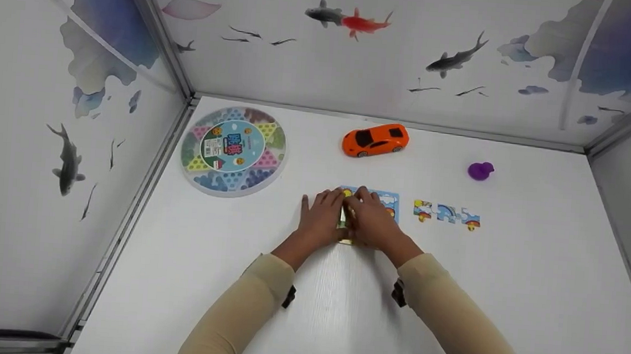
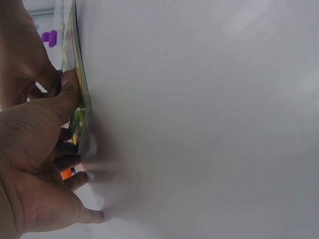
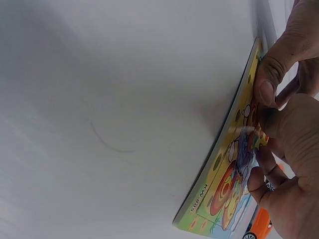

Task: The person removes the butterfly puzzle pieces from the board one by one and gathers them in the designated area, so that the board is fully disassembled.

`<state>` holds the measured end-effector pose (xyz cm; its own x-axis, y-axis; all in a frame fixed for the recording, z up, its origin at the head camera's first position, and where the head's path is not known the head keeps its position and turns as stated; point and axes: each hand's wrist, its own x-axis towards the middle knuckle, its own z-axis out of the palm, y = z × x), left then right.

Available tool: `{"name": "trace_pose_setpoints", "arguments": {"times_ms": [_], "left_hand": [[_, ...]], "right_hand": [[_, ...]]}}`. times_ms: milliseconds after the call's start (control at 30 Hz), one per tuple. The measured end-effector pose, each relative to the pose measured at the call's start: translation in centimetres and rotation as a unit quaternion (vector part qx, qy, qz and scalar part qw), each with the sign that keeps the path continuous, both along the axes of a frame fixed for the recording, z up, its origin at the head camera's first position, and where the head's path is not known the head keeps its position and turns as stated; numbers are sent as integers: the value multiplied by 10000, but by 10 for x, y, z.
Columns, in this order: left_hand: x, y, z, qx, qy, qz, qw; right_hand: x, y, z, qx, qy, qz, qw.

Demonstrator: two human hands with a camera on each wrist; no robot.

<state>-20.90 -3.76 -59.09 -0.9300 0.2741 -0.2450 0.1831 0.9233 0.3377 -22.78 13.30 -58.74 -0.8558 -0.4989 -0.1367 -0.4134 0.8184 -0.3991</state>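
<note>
A colourful jigsaw board (image 1: 390,199) lies flat under both hands. Along its left side is my left hand (image 1: 322,217), fingers stretched forward; in the left wrist view its thumb (image 2: 70,92) rests on the board near the edge. My right hand (image 1: 372,221) bends over the middle of the board. In the right wrist view its curled fingers (image 3: 264,172) touch the printed surface; whether a piece is between the fingertips is hidden. To the right lie three loose puzzle pieces, a left one (image 1: 422,209), a middle one (image 1: 446,213) and a right one (image 1: 471,218).
A round Chinese checkers box (image 1: 231,185) lies at the back left of the white table (image 1: 304,332). Behind the board stands an orange toy car (image 1: 376,141), with a small purple duck-shaped toy (image 1: 480,171) farther right. Printed panels (image 1: 378,70) border the table's back and sides.
</note>
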Motion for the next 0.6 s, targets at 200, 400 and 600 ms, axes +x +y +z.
{"name": "trace_pose_setpoints", "arguments": {"times_ms": [200, 400, 600], "left_hand": [[0, 0, -1, -5, 33, -7, 10000], [-1, 0, -4, -44, -8, 12, 10000], [0, 0, -2, -43, -60, 38, 10000]], "right_hand": [[2, -1, 0, 152, 97, -79, 9998], [3, -4, 1, 342, 106, -152, 9992], [3, -4, -1, 357, 211, -93, 9991]]}}
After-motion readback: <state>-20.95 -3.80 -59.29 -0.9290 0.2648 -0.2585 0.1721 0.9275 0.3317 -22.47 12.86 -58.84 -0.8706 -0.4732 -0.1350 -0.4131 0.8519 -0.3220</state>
